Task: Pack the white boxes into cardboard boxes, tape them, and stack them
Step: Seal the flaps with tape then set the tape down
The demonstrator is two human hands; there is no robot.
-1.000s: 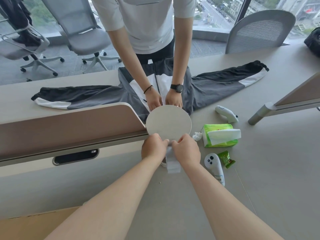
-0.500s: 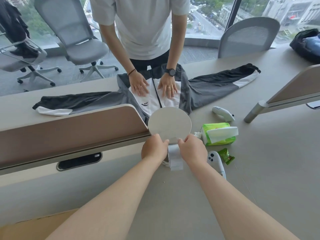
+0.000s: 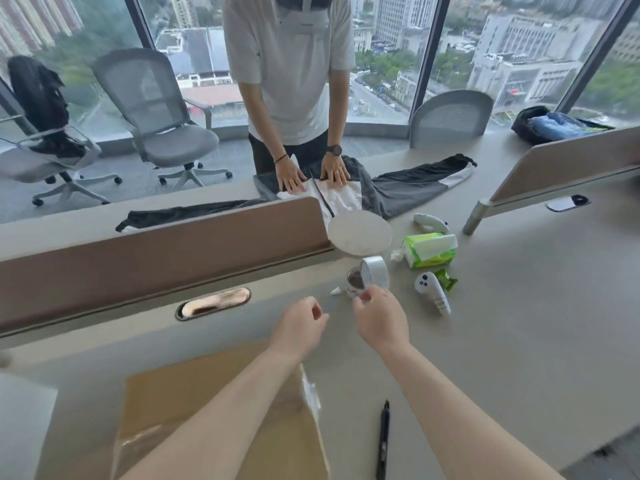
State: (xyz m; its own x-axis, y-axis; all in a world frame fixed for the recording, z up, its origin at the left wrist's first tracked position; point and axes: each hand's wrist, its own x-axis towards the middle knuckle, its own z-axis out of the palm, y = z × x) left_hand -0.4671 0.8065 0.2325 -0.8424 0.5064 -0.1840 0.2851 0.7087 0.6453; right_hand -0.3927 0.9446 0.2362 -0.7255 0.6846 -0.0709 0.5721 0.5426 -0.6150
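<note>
Right grip [image 3: 379,323] is up at the tape roll [image 3: 375,273], fingertips pinched by its lower edge. It's too blurred to tell whether I've got the tape end. Left grip [image 3: 301,325] is loosely curled, with nothing in it that I can see. The cardboard box [image 3: 221,410] sits on the surface [image 3: 519,341] under my forearms, clear tape on it. I'd lift the roll clear of the small glass [image 3: 356,282] just beside it, find the free end, then draw straight along the seam.
</note>
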